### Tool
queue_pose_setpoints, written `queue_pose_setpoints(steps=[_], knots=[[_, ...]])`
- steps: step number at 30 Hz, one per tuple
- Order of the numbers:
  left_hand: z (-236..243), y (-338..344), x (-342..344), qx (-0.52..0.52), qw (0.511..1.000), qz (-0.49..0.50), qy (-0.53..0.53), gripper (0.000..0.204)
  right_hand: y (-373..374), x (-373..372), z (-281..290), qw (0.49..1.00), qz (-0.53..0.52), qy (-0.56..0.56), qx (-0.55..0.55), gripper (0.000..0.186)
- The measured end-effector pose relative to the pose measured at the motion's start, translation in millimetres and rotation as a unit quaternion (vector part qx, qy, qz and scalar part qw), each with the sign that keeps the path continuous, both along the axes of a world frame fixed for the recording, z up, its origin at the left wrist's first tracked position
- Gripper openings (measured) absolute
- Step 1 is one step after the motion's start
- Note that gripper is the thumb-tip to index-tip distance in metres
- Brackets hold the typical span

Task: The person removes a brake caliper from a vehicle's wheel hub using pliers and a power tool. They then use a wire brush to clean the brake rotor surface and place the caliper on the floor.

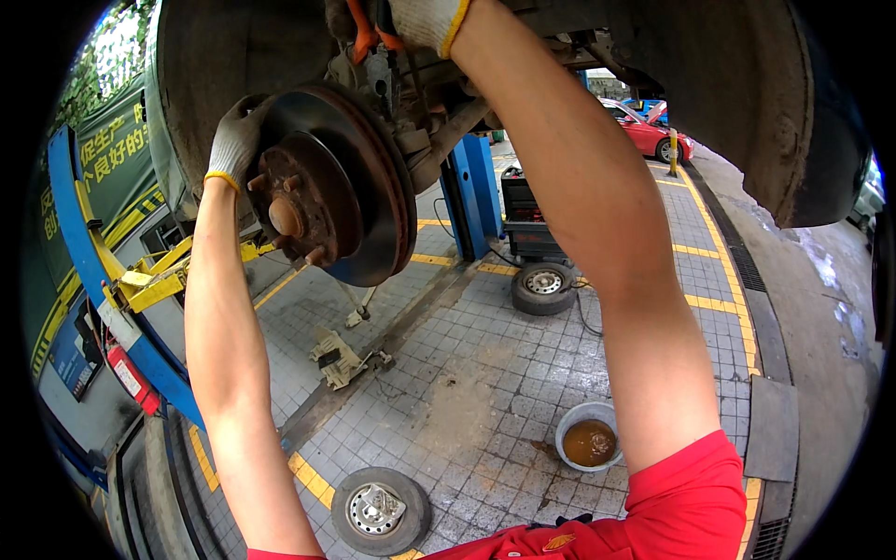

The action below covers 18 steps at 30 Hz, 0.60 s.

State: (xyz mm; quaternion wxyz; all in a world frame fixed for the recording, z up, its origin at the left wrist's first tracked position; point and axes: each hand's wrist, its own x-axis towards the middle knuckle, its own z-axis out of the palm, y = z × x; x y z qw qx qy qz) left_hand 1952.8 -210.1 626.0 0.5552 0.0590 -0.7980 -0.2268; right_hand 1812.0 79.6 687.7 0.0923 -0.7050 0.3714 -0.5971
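Note:
Above me a rusty brake disc with a hub and several wheel studs sits in the wheel arch. My left hand, in a white glove with a yellow cuff, is closed on the disc's left rim; some fingertips are hidden. At the top edge, my right hand, in a matching glove, is closed at the orange-handled pliers. The pliers' metal jaws point down beside suspension parts behind the disc. The picture's edge cuts off most of the right-hand fingers.
On the tiled floor lie two wheels, one near and one farther off, and a basin of brown liquid. A metal part lies under the disc. Blue lift posts and a black tool cart stand around.

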Motion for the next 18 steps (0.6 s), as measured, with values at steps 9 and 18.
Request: queue_pose_setpoints(steps=[9, 18], knots=[[2.4, 11.4, -8.2, 0.0, 1.0, 0.016, 0.002, 0.041, -33.2, -0.6, -0.5, 0.996, 0.062, -0.053, 0.023, 0.042], [-8.4, 6.9, 8.1, -0.019, 0.998, 0.051, 0.014, 0.044, -11.9, 29.1, -13.2, 0.992, -0.106, -0.039, -0.054, 0.049]])
